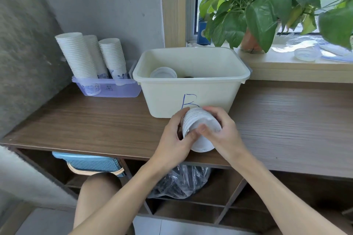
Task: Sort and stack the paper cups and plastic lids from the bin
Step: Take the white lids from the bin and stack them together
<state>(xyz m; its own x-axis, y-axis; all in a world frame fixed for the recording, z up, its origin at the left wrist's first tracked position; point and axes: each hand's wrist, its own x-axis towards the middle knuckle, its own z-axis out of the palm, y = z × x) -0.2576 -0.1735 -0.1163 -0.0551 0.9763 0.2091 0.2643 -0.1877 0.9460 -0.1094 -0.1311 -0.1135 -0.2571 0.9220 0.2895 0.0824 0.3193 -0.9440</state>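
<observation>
My left hand (pixel 172 133) and right hand (pixel 223 131) are covering much of the lid stack (pixel 196 120), so I'm failing to count its lids. Just beyond them, the bin (pixel 172 97) wall is hiding most contents; I'm seeing a dark thing (pixel 188 77) I cannot identify.

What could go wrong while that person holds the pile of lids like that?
1. The stack of lids is held tilted near the front edge of the counter by the left grip and right grip alone; if either slackens, lids could fan out and drop to the floor.
2. The tall cup stacks lean in the purple tray; a bump against it might topple them.
</observation>
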